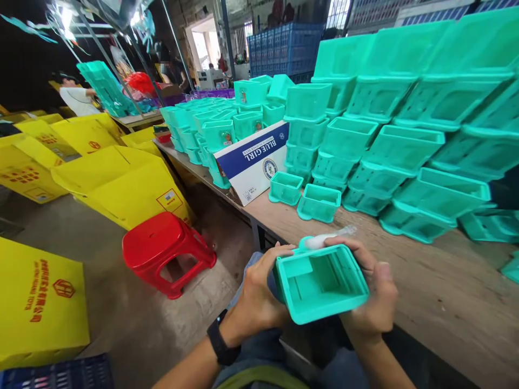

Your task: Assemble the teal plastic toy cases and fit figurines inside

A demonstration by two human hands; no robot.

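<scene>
Left hand and right hand are clamping one green box at the near edge of the table; two more boxes are standing near that edge, beside one carton

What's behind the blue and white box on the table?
Green tubs peek over the top edge of the blue and white box. It covers whatever is lower down, so that can't be seen.
</scene>
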